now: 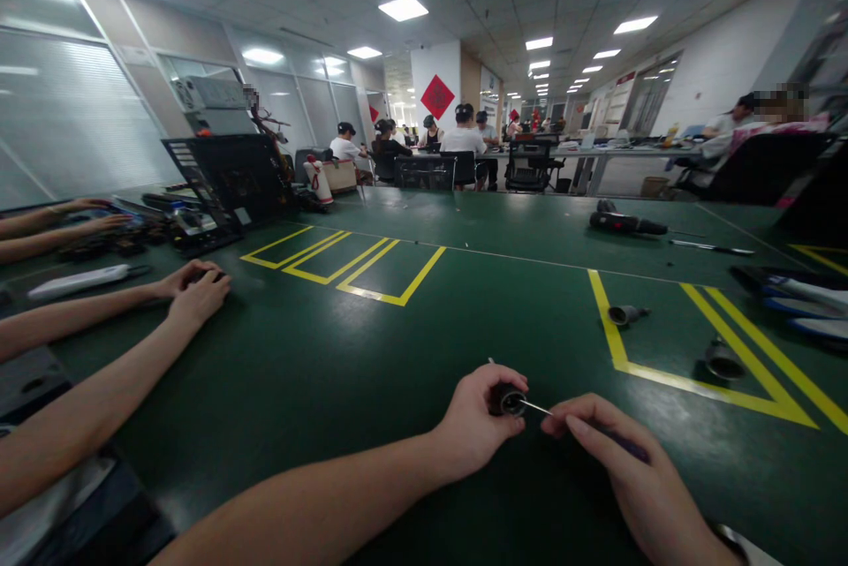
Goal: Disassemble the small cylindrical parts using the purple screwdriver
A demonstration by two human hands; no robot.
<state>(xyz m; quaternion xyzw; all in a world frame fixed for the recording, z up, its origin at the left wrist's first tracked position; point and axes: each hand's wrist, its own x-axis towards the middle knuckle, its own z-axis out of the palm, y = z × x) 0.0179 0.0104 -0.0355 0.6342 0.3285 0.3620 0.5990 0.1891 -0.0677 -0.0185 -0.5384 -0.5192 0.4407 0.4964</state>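
Observation:
In the head view, my left hand (472,420) is wrapped around a small dark cylindrical part (509,401), whose round open end faces right. A thin rod end sticks out above my left fingers; I cannot tell what it belongs to. My right hand (613,447) grips a screwdriver (535,408) by its dark handle, mostly hidden in the palm. The thin metal shaft points left, with its tip at or inside the part's opening. Both hands are just above the green table (371,381), near its front edge.
Two grey cup-shaped metal parts (626,314) lie at right within yellow tape (609,332). Beyond them are a black power drill (626,222) and a pen-like tool (712,246). At left, a co-worker's hands (199,292) hold something dark near a white bar (79,282).

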